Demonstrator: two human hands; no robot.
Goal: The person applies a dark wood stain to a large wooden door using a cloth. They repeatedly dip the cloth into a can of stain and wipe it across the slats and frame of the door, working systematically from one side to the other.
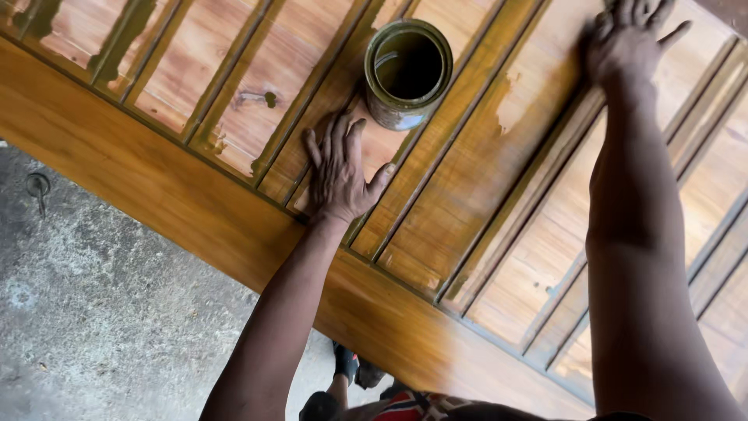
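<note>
Two hands: right (627,39), left (339,168) flat on one door (179,195); one tin (407,72).

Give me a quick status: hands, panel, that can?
Left hand flat on wooden panel, fingers spread. Right hand pressed on panel farther up. Open can stands just beyond left hand, untouched.

Glossy, freshly stained wood on the slatted door (195,203); paler matt patch toward one o'clock. Stain-smeared metal tin (407,74). Rough grey concrete floor (101,312) at eight o'clock.
</note>
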